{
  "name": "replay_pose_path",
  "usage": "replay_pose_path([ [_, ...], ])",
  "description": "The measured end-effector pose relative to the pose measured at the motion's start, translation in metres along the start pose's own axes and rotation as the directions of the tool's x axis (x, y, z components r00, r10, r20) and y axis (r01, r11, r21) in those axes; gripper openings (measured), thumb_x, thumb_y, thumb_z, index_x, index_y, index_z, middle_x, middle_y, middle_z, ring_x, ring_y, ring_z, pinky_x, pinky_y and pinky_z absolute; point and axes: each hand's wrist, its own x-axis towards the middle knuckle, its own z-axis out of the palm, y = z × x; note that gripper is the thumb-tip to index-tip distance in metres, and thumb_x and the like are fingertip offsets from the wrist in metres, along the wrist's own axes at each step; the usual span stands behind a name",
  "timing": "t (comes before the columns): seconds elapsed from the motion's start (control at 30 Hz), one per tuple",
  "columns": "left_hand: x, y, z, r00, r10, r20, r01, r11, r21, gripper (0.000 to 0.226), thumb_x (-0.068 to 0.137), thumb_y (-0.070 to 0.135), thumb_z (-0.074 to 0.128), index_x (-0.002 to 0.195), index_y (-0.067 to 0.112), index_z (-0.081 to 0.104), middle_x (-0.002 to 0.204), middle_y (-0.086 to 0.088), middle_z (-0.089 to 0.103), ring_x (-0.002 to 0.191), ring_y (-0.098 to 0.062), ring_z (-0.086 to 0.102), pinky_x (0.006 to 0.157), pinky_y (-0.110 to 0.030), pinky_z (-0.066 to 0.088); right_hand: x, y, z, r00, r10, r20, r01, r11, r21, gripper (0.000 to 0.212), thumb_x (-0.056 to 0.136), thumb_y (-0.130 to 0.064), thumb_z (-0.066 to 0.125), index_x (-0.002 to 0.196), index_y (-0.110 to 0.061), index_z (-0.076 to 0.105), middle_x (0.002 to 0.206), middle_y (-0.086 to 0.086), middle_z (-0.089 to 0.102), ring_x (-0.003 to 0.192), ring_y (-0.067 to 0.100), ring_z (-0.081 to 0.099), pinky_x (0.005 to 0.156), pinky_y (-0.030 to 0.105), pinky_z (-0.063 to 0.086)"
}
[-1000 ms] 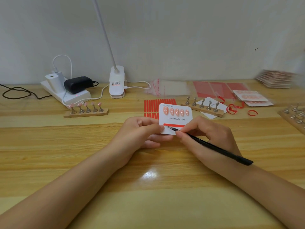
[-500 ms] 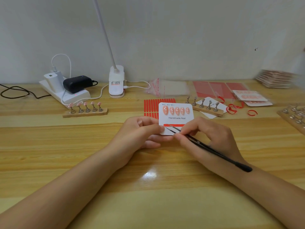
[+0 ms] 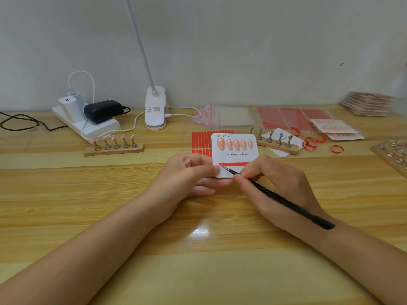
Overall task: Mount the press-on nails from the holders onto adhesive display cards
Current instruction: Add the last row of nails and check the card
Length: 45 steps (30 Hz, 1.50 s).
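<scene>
A white display card (image 3: 236, 154) printed "Handmade Nail" carries a row of several peach nails and a red adhesive strip (image 3: 233, 164) below the text. My left hand (image 3: 187, 175) pinches the card's lower left corner and holds it up above the table. My right hand (image 3: 273, 183) grips black tweezers (image 3: 275, 198), whose tip touches the left end of the red strip. A wooden holder (image 3: 114, 147) with several pink nails on metal stands lies at the left. A second holder (image 3: 276, 143) with bare stands lies right of the card.
A sheet of red adhesive strips (image 3: 201, 140) lies behind the card. Peeled red backings (image 3: 312, 143) curl at the right, near finished cards (image 3: 337, 129) and red sheets (image 3: 290, 118). A lamp base (image 3: 155, 111), power strip (image 3: 88, 123) and cables sit at the back. Another holder (image 3: 394, 151) lies at far right.
The tweezer tip has shifted slightly from the card's lower left edge up onto the left end of the red strip. My left hand keeps the card almost still.
</scene>
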Motion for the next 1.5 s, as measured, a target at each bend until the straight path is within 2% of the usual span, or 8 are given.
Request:
replay_pose_path([
  [0.07,0.000,0.000,0.000,1.000,-0.005,-0.002,0.005,1.000,-0.025,0.003,0.085,0.003,0.059,0.084,0.006,0.060,0.081,-0.009,0.072,0.078,-0.017,0.072,0.049,-0.014,0.050,0.000,0.000,-0.001,0.995,0.097,-0.019,-0.096,0.994,0.044,0.017,0.085,-0.024,0.061,0.078,-0.009,0.060,0.067,0.001,0.062,0.063,0.013,0.060,0.055,0.026,0.046],
  [0.2,-0.001,0.001,0.000,1.000,-0.007,-0.005,0.007,0.999,-0.045,0.010,0.085,0.001,0.060,0.078,0.008,0.057,0.076,-0.006,0.072,0.076,-0.018,0.072,0.046,-0.014,0.049,0.002,0.004,-0.005,0.953,0.276,-0.121,-0.254,0.952,0.173,0.013,0.084,-0.011,0.066,0.076,-0.013,0.056,0.071,-0.003,0.060,0.067,0.004,0.057,0.054,0.010,0.042],
  [0.4,-0.001,-0.001,0.000,1.000,0.018,-0.004,-0.018,0.999,-0.035,0.006,0.085,0.003,0.060,0.082,0.008,0.060,0.074,-0.002,0.072,0.074,-0.015,0.072,0.047,-0.013,0.048,0.002,-0.005,-0.003,0.981,0.144,-0.132,-0.133,0.987,0.090,0.014,0.082,-0.032,0.058,0.078,-0.019,0.059,0.070,-0.007,0.060,0.073,0.003,0.057,0.067,0.009,0.042],
  [0.57,0.000,-0.001,0.000,0.999,0.036,0.006,-0.036,0.999,-0.034,0.007,0.084,0.005,0.062,0.082,0.010,0.057,0.074,0.001,0.069,0.076,-0.017,0.072,0.048,-0.013,0.049,0.007,-0.006,-0.005,0.981,0.142,-0.133,-0.112,0.972,0.207,0.023,0.092,-0.035,0.046,0.085,-0.020,0.061,0.071,-0.010,0.064,0.067,-0.003,0.060,0.063,0.009,0.044],
  [0.73,0.000,-0.003,0.004,0.996,0.059,0.059,-0.061,0.998,0.028,0.006,0.084,0.014,0.064,0.081,0.016,0.058,0.082,0.004,0.070,0.083,-0.015,0.071,0.056,-0.011,0.049,0.009,-0.007,0.009,0.971,0.208,-0.121,-0.194,0.974,0.121,0.022,0.078,-0.015,0.073,0.082,-0.019,0.052,0.069,-0.006,0.058,0.069,0.003,0.054,0.063,0.003,0.039],
  [0.87,0.002,-0.005,0.006,0.995,0.081,0.055,-0.083,0.995,0.050,0.017,0.085,0.012,0.063,0.071,0.021,0.063,0.079,0.004,0.071,0.082,-0.012,0.071,0.055,-0.009,0.049,0.007,-0.005,0.010,0.964,0.248,-0.100,-0.229,0.958,0.171,0.027,0.076,-0.006,0.074,0.081,-0.017,0.050,0.069,-0.005,0.057,0.066,0.004,0.055,0.061,0.007,0.042],
  [1.07,0.003,-0.009,0.007,0.990,0.135,0.046,-0.140,0.985,0.103,0.010,0.086,0.012,0.061,0.077,0.016,0.059,0.072,0.010,0.070,0.075,-0.004,0.070,0.055,-0.008,0.047,0.010,-0.007,0.010,0.930,0.365,-0.044,-0.335,0.891,0.308,0.033,0.075,-0.007,0.074,0.077,-0.026,0.047,0.076,-0.003,0.060,0.059,0.012,0.055,0.061,0.026,0.047],
  [1.5,0.004,-0.014,0.007,0.978,0.197,0.071,-0.206,0.969,0.136,0.017,0.086,0.008,0.061,0.074,0.019,0.060,0.067,0.007,0.071,0.069,0.001,0.067,0.055,-0.008,0.047,0.009,-0.007,0.008,0.933,0.347,-0.092,-0.316,0.916,0.248,0.022,0.073,-0.003,0.071,0.077,-0.013,0.052,0.066,-0.001,0.057,0.060,0.012,0.056,0.058,0.017,0.045],
])
